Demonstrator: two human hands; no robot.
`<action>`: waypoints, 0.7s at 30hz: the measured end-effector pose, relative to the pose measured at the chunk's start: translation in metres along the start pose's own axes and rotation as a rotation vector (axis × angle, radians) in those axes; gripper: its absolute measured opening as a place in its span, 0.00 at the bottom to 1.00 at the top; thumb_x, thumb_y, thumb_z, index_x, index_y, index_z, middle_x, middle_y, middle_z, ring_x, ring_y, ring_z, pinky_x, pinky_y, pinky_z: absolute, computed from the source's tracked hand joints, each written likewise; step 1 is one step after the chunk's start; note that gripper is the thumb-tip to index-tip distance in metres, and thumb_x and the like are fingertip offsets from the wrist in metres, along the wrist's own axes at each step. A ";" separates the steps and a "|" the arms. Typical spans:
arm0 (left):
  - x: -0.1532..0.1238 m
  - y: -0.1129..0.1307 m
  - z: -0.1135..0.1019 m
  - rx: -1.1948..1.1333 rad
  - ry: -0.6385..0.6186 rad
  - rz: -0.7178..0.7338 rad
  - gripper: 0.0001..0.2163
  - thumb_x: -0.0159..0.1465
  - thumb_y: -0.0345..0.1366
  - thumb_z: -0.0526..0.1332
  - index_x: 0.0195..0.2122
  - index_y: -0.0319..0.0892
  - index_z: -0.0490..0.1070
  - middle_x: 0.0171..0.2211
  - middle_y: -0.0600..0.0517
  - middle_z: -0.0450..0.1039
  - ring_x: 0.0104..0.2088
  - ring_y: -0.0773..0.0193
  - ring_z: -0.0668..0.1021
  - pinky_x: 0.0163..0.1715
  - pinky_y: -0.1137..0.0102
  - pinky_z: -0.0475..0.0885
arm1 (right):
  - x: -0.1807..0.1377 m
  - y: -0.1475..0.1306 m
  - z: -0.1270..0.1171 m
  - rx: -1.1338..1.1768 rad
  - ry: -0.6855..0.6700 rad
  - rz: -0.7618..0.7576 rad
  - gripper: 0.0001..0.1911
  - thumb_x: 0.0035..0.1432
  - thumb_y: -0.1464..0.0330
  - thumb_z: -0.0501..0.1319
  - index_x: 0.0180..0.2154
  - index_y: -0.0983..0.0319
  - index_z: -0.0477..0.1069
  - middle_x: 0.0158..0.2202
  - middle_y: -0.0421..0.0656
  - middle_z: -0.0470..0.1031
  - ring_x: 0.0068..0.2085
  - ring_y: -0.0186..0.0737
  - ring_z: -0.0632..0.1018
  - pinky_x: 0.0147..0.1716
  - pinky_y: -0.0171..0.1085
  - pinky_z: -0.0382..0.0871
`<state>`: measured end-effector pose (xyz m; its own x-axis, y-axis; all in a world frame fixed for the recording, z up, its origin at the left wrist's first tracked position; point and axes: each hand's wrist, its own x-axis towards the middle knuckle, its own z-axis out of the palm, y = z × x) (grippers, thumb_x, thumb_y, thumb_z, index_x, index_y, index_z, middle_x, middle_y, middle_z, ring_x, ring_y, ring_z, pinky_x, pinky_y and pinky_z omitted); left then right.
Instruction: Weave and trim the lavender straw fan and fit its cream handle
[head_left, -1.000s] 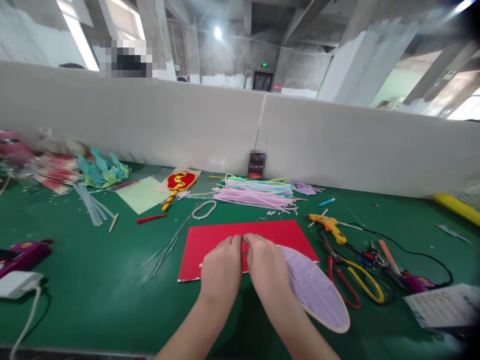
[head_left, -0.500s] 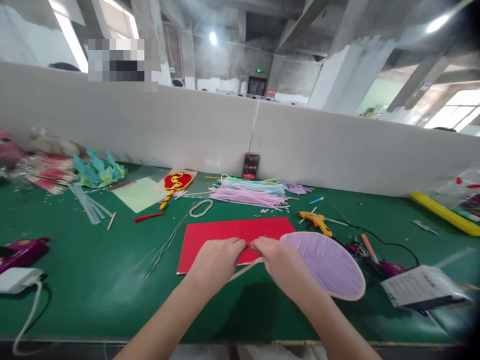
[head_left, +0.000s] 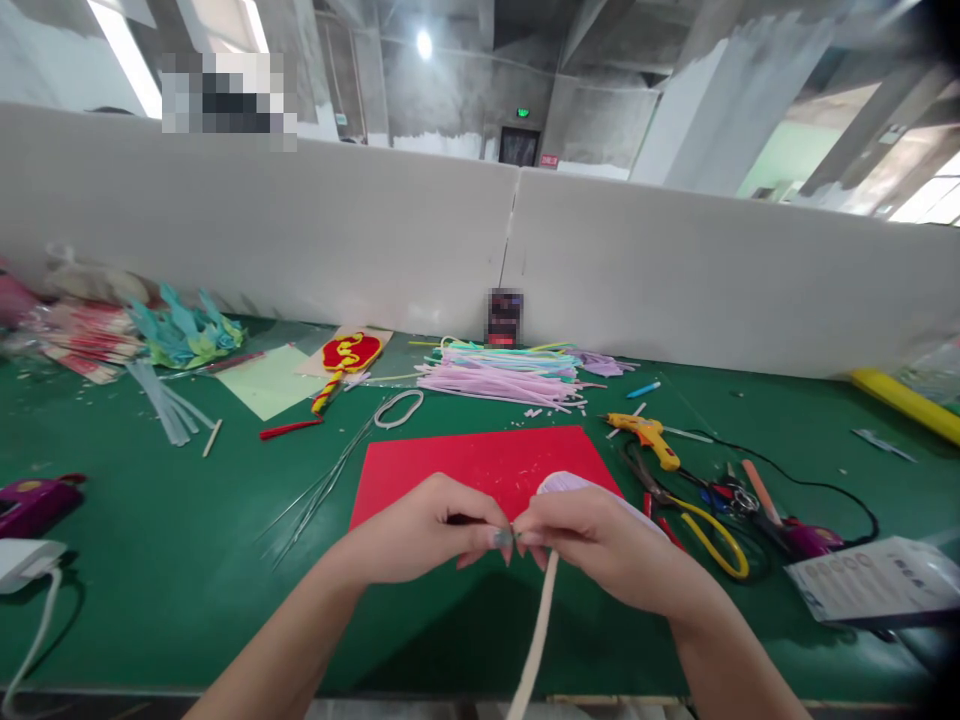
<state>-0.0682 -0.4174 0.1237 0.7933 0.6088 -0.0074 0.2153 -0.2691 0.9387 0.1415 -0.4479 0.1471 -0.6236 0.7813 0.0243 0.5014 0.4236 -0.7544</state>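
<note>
My left hand [head_left: 427,530] and my right hand [head_left: 592,535] meet fingertip to fingertip above the near edge of a red sheet [head_left: 480,468] on the green table [head_left: 187,570]. Both pinch at the same spot on a round fan covered in purple strips [head_left: 559,483]. The fan's pale handle [head_left: 534,640] hangs down toward me from between my fingers. My right hand hides most of the fan face; only its top edge shows.
Wires [head_left: 315,490] lie left of the sheet, a pile of pastel strips [head_left: 502,375] behind it. A yellow glue gun [head_left: 646,435], yellow-handled scissors [head_left: 712,535] and red pliers lie right. A purple tool [head_left: 34,500] sits far left. A white partition [head_left: 675,270] backs the table.
The fan has turned: half a second ago it lay flat to my right, now its handle points down toward me. Both hands have drawn nearer and lifted.
</note>
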 end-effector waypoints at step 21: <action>0.005 -0.028 0.024 -0.682 -0.046 0.007 0.15 0.61 0.44 0.54 0.30 0.36 0.71 0.15 0.53 0.67 0.12 0.76 0.60 0.12 0.77 0.49 | -0.003 0.029 0.005 -0.263 0.288 0.197 0.12 0.58 0.71 0.52 0.39 0.56 0.73 0.36 0.40 0.78 0.36 0.38 0.76 0.34 0.34 0.68</action>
<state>-0.0566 -0.4243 0.0892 0.8198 0.5727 -0.0007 -0.1853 0.2663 0.9459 0.1549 -0.4405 0.1223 -0.3269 0.9390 0.1068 0.7526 0.3270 -0.5715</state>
